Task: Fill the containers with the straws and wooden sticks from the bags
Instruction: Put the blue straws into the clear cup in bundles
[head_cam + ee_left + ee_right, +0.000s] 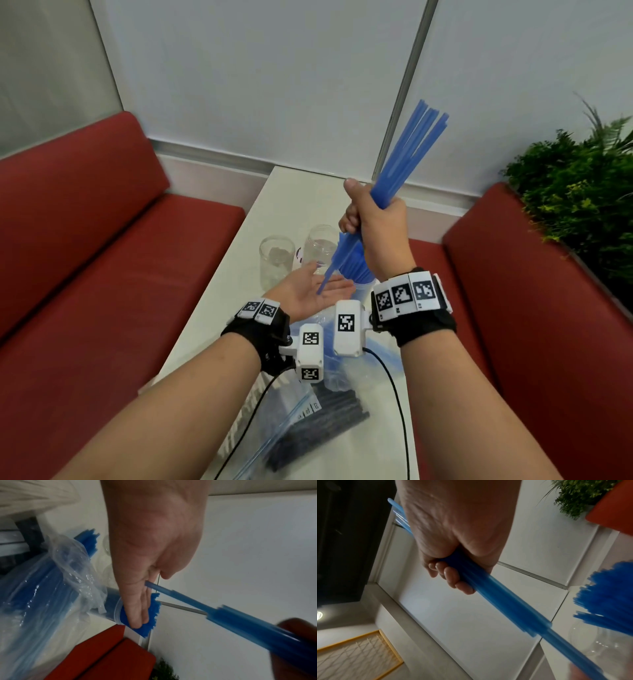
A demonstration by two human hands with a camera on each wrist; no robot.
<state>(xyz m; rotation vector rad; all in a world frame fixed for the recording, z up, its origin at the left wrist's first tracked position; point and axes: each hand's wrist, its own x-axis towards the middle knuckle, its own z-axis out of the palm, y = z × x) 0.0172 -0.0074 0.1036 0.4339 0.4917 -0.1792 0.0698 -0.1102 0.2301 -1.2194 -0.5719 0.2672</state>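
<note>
- Head view: the right hand [373, 226] is clenched round a bundle of blue straws [407, 161], held tilted above the white table [294, 198], upper ends fanning toward the far right.
- One straw sticks out below the rest; its lower tip meets the upturned palm of the left hand [313, 293], which lies flat with straight fingers and grasps nothing.
- Two clear jars [276, 262] stand side by side at mid-table, just beyond the left hand; a third container [359, 270], already packed with blue straws, stands behind the palm, partly hidden by the right wrist.
- A zip bag of dark sticks [318, 425] lies at the near end of the table, under the forearms.
- Left wrist view alone shows the straight left fingers [137, 609] lying in front of the filled container's mouth; whether they touch its straw ends I cannot tell. Left of it is a crumpled clear bag [51, 588] with more blue straws inside.
- Right wrist view alone shows the curled right fingers [453, 580] wrapped under the bundle.
</note>
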